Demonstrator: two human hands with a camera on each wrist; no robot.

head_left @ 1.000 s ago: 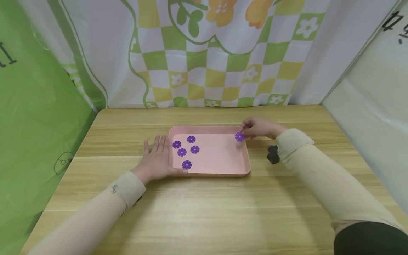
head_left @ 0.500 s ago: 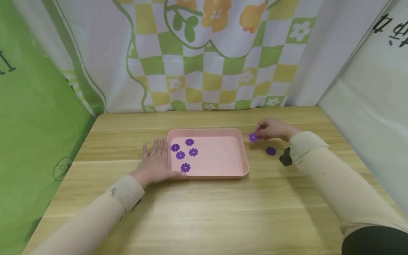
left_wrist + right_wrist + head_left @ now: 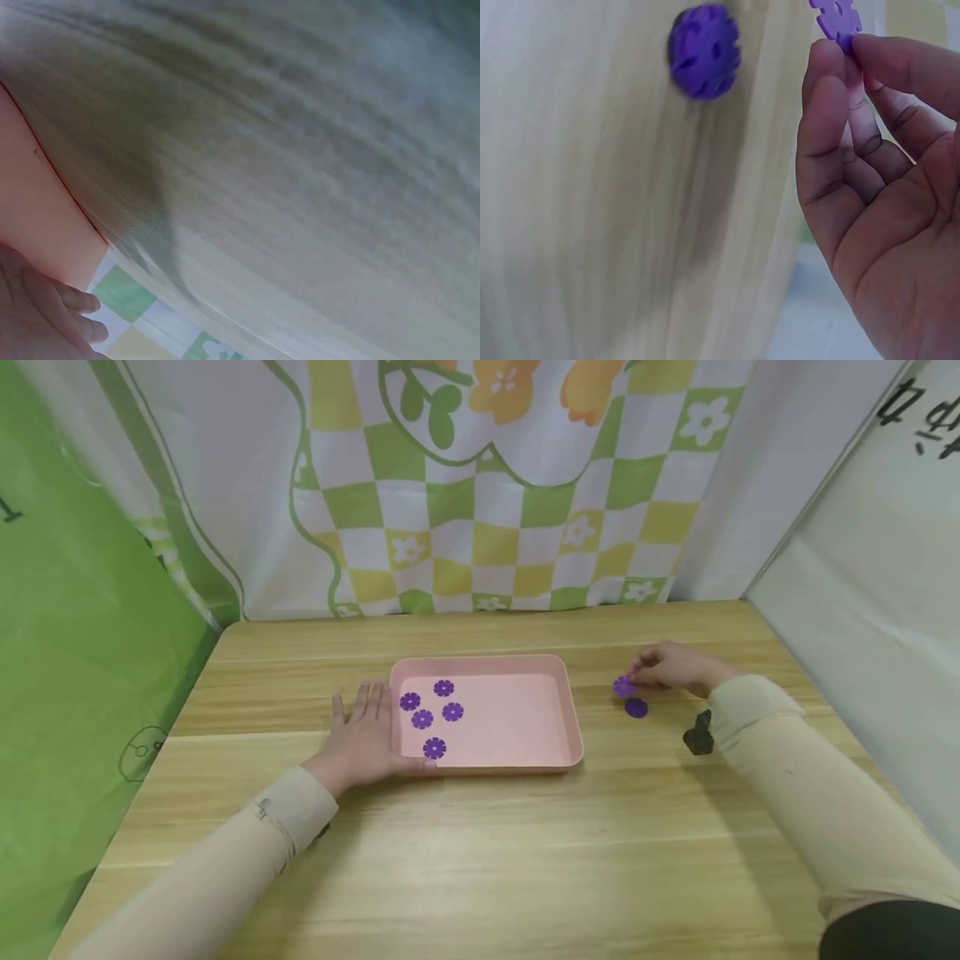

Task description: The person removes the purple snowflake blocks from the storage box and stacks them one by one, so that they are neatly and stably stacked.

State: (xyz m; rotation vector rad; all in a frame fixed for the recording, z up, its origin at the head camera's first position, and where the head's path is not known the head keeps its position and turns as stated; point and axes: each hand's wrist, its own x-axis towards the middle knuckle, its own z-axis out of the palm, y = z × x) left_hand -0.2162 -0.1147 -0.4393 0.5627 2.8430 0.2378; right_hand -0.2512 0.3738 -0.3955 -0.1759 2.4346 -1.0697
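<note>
Between thumb and fingertips my right hand [image 3: 672, 667] pinches a purple notched plastic disc [image 3: 623, 686], a snowflake-shaped piece, right of the pink tray [image 3: 517, 670]. On the table just below it lies another purple disc [image 3: 636, 707]; in the right wrist view this table disc [image 3: 705, 51] looks thick, and I cannot tell if it is a stack. My left hand [image 3: 363, 745] rests against the tray's left side, fingers straight, thumb along the front rim. Inside the tray, toward its left, lie several purple discs [image 3: 422, 719]. The left wrist view is mostly filled by sleeve fabric [image 3: 285, 165].
A wooden table [image 3: 480, 852] carries everything. Behind it hangs a checked curtain [image 3: 498, 518]; a green sheet [image 3: 90, 635] stands at the left and a white sheet [image 3: 870, 610] at the right. A small black object [image 3: 699, 733] sits at the right wrist.
My right hand has moved right with the pinched disc, from the tray's right rim to above the disc on the table. The left hand and the tray's discs have stayed put.
</note>
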